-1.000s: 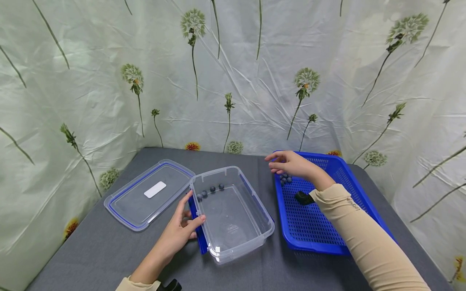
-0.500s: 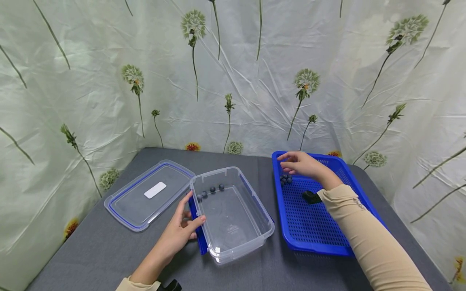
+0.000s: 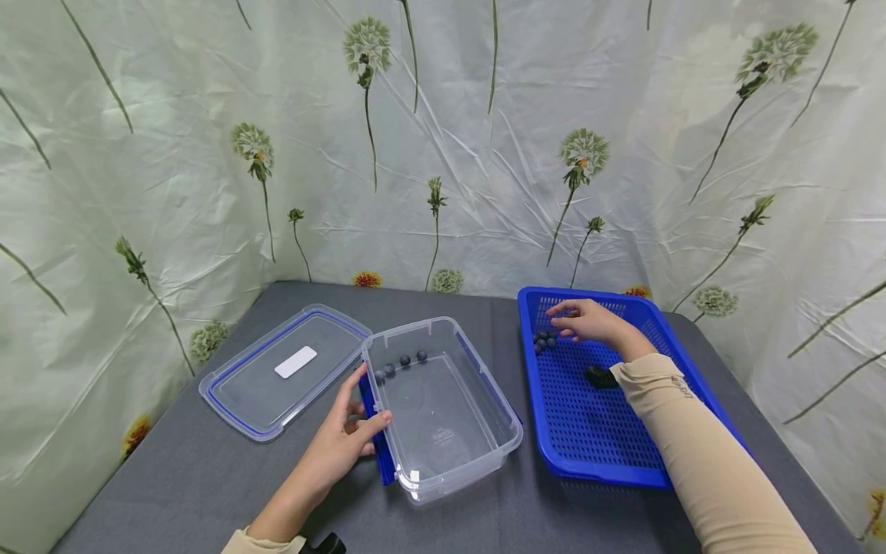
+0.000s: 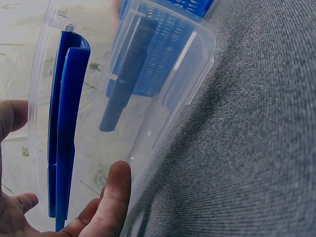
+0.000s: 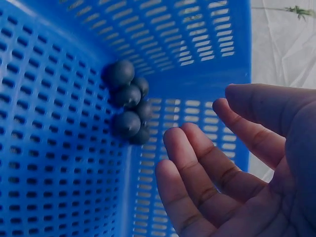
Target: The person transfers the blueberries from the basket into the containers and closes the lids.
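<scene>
My left hand (image 3: 342,435) grips the near-left rim of a clear plastic food container (image 3: 443,408), thumb over the edge and fingers against the outer wall beside the hanging blue latch flap (image 4: 69,128). The container tilts, with several blueberries (image 3: 404,360) lined up along its far-left inner edge. My right hand (image 3: 588,322), holding nothing, hovers inside the blue plastic basket (image 3: 602,475), fingers loosely bent. In the right wrist view, several more blueberries (image 5: 127,96) cluster in a basket corner, a short gap away from the fingertips.
Left of the container, its clear lid (image 3: 242,385) with a blue seal and white label lies flat on the grey cloth-covered table (image 3: 173,462). Behind the table hangs a flower-printed curtain (image 3: 471,154). The basket's slatted walls rise around the right hand.
My right hand has moved from over the basket's left rim rightward and slightly lower, into the basket near the blueberries. The left hand and container have stayed put.
</scene>
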A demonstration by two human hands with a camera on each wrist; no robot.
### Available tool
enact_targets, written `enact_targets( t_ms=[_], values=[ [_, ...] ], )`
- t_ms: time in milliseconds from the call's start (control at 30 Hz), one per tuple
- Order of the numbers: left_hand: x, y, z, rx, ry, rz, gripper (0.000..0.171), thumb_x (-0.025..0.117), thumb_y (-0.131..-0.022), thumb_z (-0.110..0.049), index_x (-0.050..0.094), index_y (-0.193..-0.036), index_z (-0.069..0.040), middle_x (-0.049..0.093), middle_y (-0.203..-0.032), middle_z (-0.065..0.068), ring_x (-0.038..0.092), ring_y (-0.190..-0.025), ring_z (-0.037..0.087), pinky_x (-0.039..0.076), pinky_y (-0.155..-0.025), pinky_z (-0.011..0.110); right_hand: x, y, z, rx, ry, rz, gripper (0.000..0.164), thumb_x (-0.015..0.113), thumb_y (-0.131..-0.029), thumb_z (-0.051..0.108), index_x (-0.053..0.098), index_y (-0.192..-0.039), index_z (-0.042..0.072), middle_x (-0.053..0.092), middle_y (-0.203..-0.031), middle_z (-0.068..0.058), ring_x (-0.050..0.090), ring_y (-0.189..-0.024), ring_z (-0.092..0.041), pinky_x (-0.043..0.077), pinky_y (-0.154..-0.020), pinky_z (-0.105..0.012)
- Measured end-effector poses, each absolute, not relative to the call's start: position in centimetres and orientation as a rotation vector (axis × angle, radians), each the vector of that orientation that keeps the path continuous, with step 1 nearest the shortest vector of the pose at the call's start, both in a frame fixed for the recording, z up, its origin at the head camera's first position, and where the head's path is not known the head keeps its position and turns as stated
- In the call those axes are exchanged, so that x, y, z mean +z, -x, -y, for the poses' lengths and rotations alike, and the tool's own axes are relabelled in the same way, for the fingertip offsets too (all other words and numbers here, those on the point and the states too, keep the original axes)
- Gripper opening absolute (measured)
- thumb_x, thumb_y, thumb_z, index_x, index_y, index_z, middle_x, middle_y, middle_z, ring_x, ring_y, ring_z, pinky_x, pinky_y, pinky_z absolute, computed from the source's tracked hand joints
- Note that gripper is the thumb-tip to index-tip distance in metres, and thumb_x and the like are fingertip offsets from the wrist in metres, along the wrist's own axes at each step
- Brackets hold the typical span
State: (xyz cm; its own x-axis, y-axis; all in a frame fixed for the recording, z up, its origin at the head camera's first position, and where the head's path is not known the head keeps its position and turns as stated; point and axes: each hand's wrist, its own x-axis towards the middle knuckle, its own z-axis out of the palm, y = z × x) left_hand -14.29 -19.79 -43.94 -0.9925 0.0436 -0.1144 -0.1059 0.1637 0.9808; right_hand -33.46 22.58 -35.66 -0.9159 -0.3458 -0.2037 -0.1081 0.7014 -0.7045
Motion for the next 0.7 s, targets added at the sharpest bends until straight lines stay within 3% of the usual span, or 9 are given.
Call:
enact_targets(
  t_ms=[167,267,400,700],
  values=[
    [-43.9,14.3,19.8,1.964,0.060,-2.300,0.089,0.074,-0.103,-0.024,0.018,-0.171,-0.040,0.046,-0.138,0.025,0.068,-0.108,0.027,0.066,-0.086,0.048,-35.9,33.6,-23.0,-0.988,0.345,-2.606,0.042,0.056,-0.112,0.017,0.057,-0.145,-0.008,0.067,-0.133,-0.029,0.071,-0.106,-0.027,0.058,-0.078,-0.031],
    [-43.9,14.3,19.8,1.963,0.059,-2.299,0.089,0.074,-0.103,-0.025,0.018,-0.171,-0.040,0.047,-0.139,0.026,0.069,-0.110,0.027,0.066,-0.087,0.049,-36.3,33.8,-23.1,-0.967,0.355,-2.602,0.041,0.058,-0.111,0.016,0.058,-0.143,-0.009,0.073,-0.109,-0.018,0.068,-0.091,-0.017,0.055,-0.073,-0.029],
    [-43.9,14.3,19.8,1.962,0.059,-2.301,0.089,0.074,-0.103,-0.025,0.018,-0.171,-0.040,0.047,-0.140,0.026,0.068,-0.110,0.028,0.066,-0.087,0.050,-37.0,34.1,-23.3,-0.942,0.388,-2.588,0.040,0.059,-0.109,0.013,0.057,-0.141,-0.011,0.066,-0.087,-0.006,0.060,-0.076,-0.012,0.051,-0.067,-0.028],
    [-44.1,14.4,19.9,1.966,0.038,-2.305,0.089,0.074,-0.103,-0.024,0.017,-0.171,-0.039,0.047,-0.139,0.027,0.069,-0.113,0.028,0.066,-0.089,0.050,-37.9,34.3,-23.2,-0.830,0.343,-2.567,0.045,0.060,-0.109,0.018,0.054,-0.146,-0.007,0.067,-0.102,-0.014,0.063,-0.087,-0.017,0.050,-0.067,-0.028]
  ],
)
